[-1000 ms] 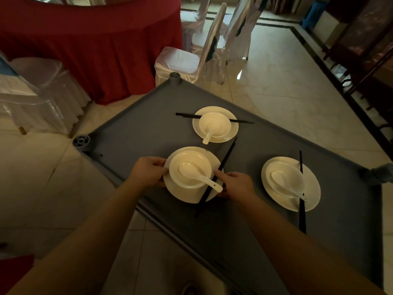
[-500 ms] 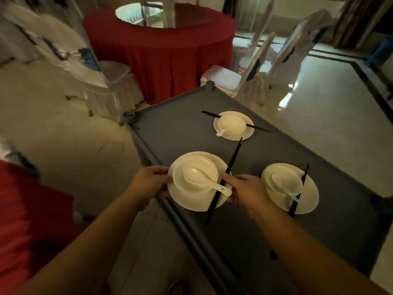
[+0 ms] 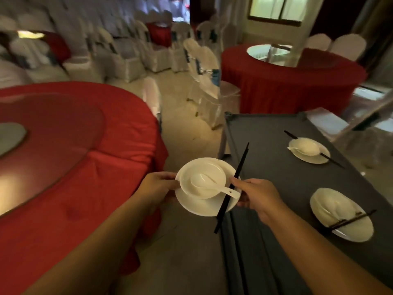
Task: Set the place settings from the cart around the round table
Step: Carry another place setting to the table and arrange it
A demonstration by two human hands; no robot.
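Both hands hold one place setting in the air over the floor, between the grey cart and the red-clothed round table: the left hand grips the plate at its left rim, and the right hand grips the right rim, fingers clamped on the black chopsticks lying across it. A bowl with a white spoon sits on the plate. Two more settings rest on the cart's surface.
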